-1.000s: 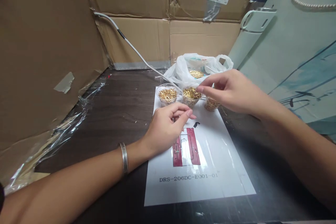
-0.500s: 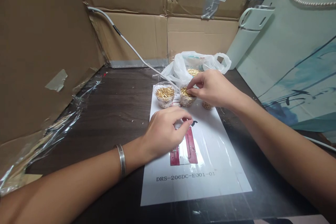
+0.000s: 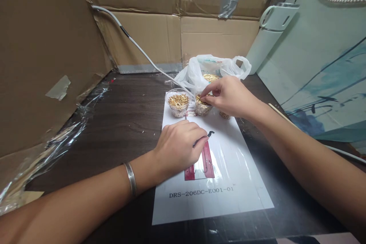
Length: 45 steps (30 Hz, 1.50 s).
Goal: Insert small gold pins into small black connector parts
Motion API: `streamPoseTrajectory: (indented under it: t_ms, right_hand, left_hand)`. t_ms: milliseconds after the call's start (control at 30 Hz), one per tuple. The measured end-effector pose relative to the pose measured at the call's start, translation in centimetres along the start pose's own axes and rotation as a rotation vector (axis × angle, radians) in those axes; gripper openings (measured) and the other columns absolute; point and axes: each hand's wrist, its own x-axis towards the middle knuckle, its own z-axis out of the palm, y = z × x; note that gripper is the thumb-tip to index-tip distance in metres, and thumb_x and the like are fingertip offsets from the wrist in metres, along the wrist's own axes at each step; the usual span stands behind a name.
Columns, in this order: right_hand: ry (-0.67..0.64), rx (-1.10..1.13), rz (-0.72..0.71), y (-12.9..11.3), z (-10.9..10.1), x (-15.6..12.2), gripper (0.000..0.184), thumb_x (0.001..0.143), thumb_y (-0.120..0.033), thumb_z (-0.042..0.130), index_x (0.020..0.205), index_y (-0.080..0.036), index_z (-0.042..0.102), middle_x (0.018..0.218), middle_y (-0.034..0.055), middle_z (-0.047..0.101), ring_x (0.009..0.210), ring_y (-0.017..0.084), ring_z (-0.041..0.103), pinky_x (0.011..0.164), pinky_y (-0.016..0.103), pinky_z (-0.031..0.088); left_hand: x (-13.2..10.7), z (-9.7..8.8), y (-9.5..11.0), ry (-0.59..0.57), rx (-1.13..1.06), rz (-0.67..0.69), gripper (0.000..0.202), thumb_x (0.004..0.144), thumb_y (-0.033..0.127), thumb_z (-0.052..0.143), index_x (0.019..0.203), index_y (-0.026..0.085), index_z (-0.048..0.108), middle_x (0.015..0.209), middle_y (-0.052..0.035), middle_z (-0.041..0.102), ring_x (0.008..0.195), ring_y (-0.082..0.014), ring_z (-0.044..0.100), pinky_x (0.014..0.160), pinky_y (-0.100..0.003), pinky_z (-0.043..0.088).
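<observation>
My right hand [image 3: 225, 95] reaches into the middle clear plastic cup [image 3: 203, 110]. Its thumb and fingertips come together among small gold-coloured pins [image 3: 198, 99]; whether one is pinched is hidden. My left hand [image 3: 183, 141] hovers over a printed sheet [image 3: 237, 167], thumb and forefinger pressed together. A small black hooked shape [image 3: 211, 134] shows at those fingertips; I cannot tell if it is held or lies on the sheet. Another clear cup [image 3: 178, 110] of gold pins stands to the left. A third cup [image 3: 224, 115] is mostly covered by my right hand.
Behind the cups lies a white plastic bag [image 3: 197, 70] with more gold pins [image 3: 211, 77]. A grey cable [image 3: 143, 51] runs down towards the cups. Cardboard [image 3: 148, 38] walls the back and left. At right stand a pale flask [image 3: 265, 38] and a large paper bag [image 3: 323, 57].
My right fingertips have shifted slightly left within the middle cup. The left fingers have turned and closed more tightly, with dark material now showing between them. The view has shifted a little.
</observation>
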Motion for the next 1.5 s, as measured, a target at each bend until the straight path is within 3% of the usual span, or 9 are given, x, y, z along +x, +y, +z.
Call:
streamPoseTrajectory:
  t_ms: [167, 400, 600, 767, 933, 1267, 1500]
  right_hand:
    - [0.031, 0.016, -0.008, 0.1, 0.0, 0.0, 0.015, 0.081, -0.018, 0.062, 0.082, -0.017, 0.076, 0.057, 0.0006, 0.050, 0.057, 0.012, 0.043, 0.057, 0.032, 0.030]
    - [0.123, 0.083, -0.079, 0.3, -0.2, -0.3, 0.011, 0.081, -0.018, 0.065, 0.078, -0.017, 0.076, 0.071, 0.0034, 0.065, 0.061, 0.013, 0.051, 0.060, 0.031, 0.036]
    - [0.333, 0.263, -0.059, -1.3, -0.3, -4.7, 0.010, 0.084, -0.022, 0.064, 0.082, -0.017, 0.073, 0.077, 0.0030, 0.070, 0.056, 0.011, 0.054, 0.057, 0.029, 0.041]
    - [0.165, 0.585, 0.040, -0.9, 2.2, -8.1, 0.010, 0.085, -0.023, 0.065, 0.080, -0.017, 0.070, 0.078, 0.0020, 0.071, 0.065, 0.012, 0.061, 0.055, 0.024, 0.044]
    - [0.004, 0.691, 0.085, 0.3, 4.2, -8.1, 0.013, 0.085, -0.026, 0.063, 0.079, -0.016, 0.069, 0.074, 0.0006, 0.069, 0.061, 0.010, 0.055, 0.058, 0.024, 0.042]
    - [-0.111, 0.727, 0.152, 1.0, 4.4, -8.0, 0.024, 0.083, -0.037, 0.066, 0.080, -0.014, 0.071, 0.067, 0.0027, 0.065, 0.058, 0.011, 0.047, 0.055, 0.026, 0.034]
    - [-0.114, 0.727, 0.153, 0.9, 4.4, -7.9, 0.025, 0.081, -0.039, 0.070, 0.079, -0.013, 0.071, 0.070, 0.0042, 0.067, 0.061, 0.012, 0.051, 0.056, 0.026, 0.036]
  left_hand:
    - [0.0, 0.1, -0.1, -0.007, -0.026, -0.032, 0.013, 0.084, 0.020, 0.062, 0.074, 0.018, 0.071, 0.075, 0.0007, 0.072, 0.068, -0.0166, 0.064, 0.063, -0.029, 0.043]
    - [0.2, -0.2, 0.0, -0.038, -0.042, -0.087, 0.010, 0.082, 0.020, 0.065, 0.075, 0.017, 0.071, 0.075, 0.0007, 0.070, 0.068, -0.0158, 0.062, 0.061, -0.029, 0.041]
    - [0.3, -0.3, 0.1, -0.079, -0.056, -0.117, 0.010, 0.082, 0.021, 0.065, 0.075, 0.017, 0.070, 0.075, 0.0004, 0.068, 0.066, -0.0147, 0.059, 0.060, -0.028, 0.039]
    - [0.4, -0.3, 0.0, -0.081, -0.063, -0.117, 0.010, 0.081, 0.020, 0.064, 0.074, 0.016, 0.070, 0.074, -0.0003, 0.067, 0.067, -0.0149, 0.059, 0.061, -0.028, 0.038]
    - [0.5, -0.4, 0.0, -0.093, -0.052, -0.121, 0.013, 0.083, 0.021, 0.062, 0.075, 0.015, 0.071, 0.072, -0.0011, 0.067, 0.067, -0.0150, 0.058, 0.059, -0.027, 0.037]
    - [0.5, -0.4, 0.1, -0.123, -0.044, -0.141, 0.013, 0.083, 0.022, 0.063, 0.076, 0.015, 0.071, 0.073, -0.0016, 0.067, 0.069, -0.0158, 0.058, 0.061, -0.028, 0.038]
    - [0.5, -0.5, 0.1, -0.131, -0.051, -0.147, 0.012, 0.082, 0.022, 0.063, 0.076, 0.015, 0.071, 0.074, -0.0018, 0.067, 0.068, -0.0156, 0.058, 0.061, -0.028, 0.037]
